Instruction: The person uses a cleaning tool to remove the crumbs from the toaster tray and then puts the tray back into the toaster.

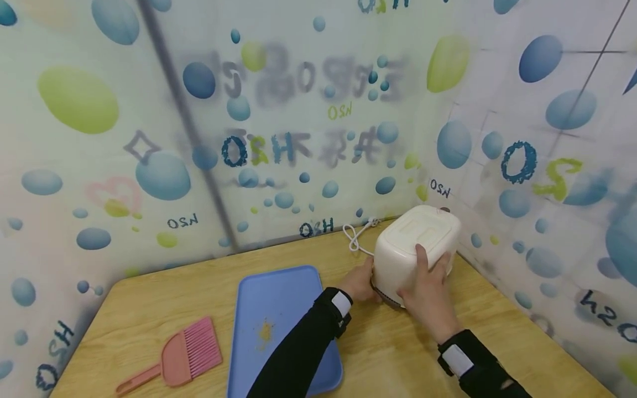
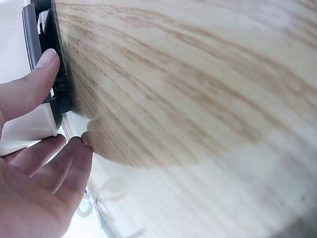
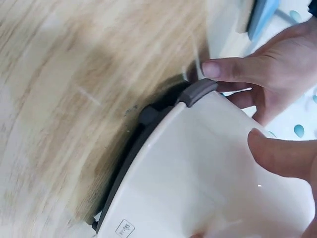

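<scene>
A cream toaster (image 1: pixel 415 237) with a dark base stands at the table's far right corner, its flat lidded top facing up. My left hand (image 1: pixel 360 282) holds its lower left side; in the left wrist view the thumb (image 2: pixel 34 87) lies against the dark base edge and the fingers are at the corner. My right hand (image 1: pixel 430 296) grips the near right side, fingers spread upward. In the right wrist view the right thumb (image 3: pixel 280 153) presses the glossy cream wall. A dark gap shows along the base (image 3: pixel 133 144); whether it is lifted I cannot tell.
Left of the toaster lies a blue tray (image 1: pixel 273 287) with crumbs (image 1: pixel 266 330) on it. Farther left is a pink brush nested with a dustpan (image 1: pixel 176 359). A white cord (image 1: pixel 354 237) is bundled behind the toaster. Patterned curtains (image 1: pixel 308 138) border the wooden table (image 1: pixel 388 365).
</scene>
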The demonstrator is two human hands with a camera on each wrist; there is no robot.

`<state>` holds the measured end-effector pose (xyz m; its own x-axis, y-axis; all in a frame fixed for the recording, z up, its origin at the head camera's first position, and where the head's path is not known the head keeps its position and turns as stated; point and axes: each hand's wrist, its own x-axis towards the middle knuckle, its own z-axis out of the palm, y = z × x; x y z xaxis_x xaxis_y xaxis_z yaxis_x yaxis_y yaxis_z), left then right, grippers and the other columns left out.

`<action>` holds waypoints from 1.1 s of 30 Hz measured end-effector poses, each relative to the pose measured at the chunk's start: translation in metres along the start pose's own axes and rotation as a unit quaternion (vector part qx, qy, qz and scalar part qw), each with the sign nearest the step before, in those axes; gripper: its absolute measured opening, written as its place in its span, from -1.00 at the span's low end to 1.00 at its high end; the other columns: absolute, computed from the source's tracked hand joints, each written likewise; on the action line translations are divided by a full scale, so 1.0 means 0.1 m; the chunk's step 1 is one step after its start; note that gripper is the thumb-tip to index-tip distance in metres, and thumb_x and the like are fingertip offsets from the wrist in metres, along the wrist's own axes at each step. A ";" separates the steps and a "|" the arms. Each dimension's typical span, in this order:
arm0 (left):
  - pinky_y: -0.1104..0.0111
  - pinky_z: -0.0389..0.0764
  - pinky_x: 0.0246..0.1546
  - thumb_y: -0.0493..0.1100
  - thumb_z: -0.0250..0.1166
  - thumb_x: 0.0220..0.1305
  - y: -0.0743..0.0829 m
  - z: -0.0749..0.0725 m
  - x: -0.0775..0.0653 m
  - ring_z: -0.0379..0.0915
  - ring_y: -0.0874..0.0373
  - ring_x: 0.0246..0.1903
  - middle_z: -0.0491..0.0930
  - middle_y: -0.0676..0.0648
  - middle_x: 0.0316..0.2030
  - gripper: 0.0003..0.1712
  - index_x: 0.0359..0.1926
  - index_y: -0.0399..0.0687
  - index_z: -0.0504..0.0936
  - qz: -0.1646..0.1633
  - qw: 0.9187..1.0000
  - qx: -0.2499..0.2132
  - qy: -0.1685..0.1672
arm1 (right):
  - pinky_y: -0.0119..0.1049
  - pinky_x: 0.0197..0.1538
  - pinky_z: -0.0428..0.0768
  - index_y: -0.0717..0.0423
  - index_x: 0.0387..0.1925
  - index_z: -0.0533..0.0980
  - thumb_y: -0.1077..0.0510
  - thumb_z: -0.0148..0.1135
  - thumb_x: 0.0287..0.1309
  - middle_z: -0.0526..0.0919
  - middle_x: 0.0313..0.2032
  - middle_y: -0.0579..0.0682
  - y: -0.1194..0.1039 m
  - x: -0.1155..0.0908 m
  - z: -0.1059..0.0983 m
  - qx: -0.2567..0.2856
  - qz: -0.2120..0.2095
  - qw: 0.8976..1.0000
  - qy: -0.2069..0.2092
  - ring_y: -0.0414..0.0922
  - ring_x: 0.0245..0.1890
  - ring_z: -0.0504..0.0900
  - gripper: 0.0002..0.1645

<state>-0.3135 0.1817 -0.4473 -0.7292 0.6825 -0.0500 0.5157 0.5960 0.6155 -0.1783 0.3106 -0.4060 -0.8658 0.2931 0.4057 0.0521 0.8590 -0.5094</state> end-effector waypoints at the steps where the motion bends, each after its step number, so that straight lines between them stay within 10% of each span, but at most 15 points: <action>1: 0.30 0.48 0.20 -0.24 0.67 -0.09 0.00 0.00 0.00 0.54 0.05 0.16 0.56 -0.16 0.22 0.09 0.41 -0.04 0.22 0.001 1.000 0.004 0.002 | 0.43 -0.03 0.49 0.27 0.52 -0.12 0.38 0.60 -0.19 -0.36 0.35 0.73 0.00 0.00 0.01 -0.003 0.003 1.000 -0.003 0.70 0.07 0.33 0.37; 17: 0.29 0.46 0.22 -0.21 0.65 -0.03 0.07 -0.07 -0.06 0.52 0.05 0.18 0.55 -0.15 0.24 0.10 0.45 0.01 0.18 -0.009 1.000 0.013 -0.006 | 0.33 -0.17 0.59 0.21 0.57 -0.44 0.45 0.50 -0.10 -0.26 0.38 0.72 0.08 -0.06 0.01 0.022 0.017 1.000 -0.010 0.58 -0.11 0.52 0.53; 25: 0.29 0.49 0.18 -0.19 0.62 0.02 0.05 -0.05 -0.02 0.52 0.05 0.18 0.54 -0.14 0.26 0.13 0.50 0.00 0.13 -0.008 1.000 0.017 -0.008 | 0.46 0.21 0.28 0.19 0.52 -0.61 0.49 0.49 -0.16 -0.10 0.39 0.66 0.09 -0.08 0.05 0.123 0.050 0.991 0.002 0.59 0.30 0.21 0.64; 33: 0.28 0.45 0.23 -0.21 0.63 0.02 0.04 -0.07 -0.02 0.48 0.04 0.25 0.50 -0.16 0.30 0.13 0.51 -0.01 0.13 -0.012 1.000 -0.001 -0.021 | 0.29 0.44 0.00 0.31 0.41 -0.76 0.29 0.53 -0.05 -0.37 0.47 0.57 0.19 -0.11 0.05 0.170 0.148 0.970 -0.094 0.47 0.48 -0.13 0.68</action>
<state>-0.3131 0.1792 -0.4393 -0.7223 0.6847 -0.0971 0.4975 0.6120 0.6148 -0.1704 0.3219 -0.4236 -0.9149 0.3968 0.0748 0.1725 0.5516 -0.8161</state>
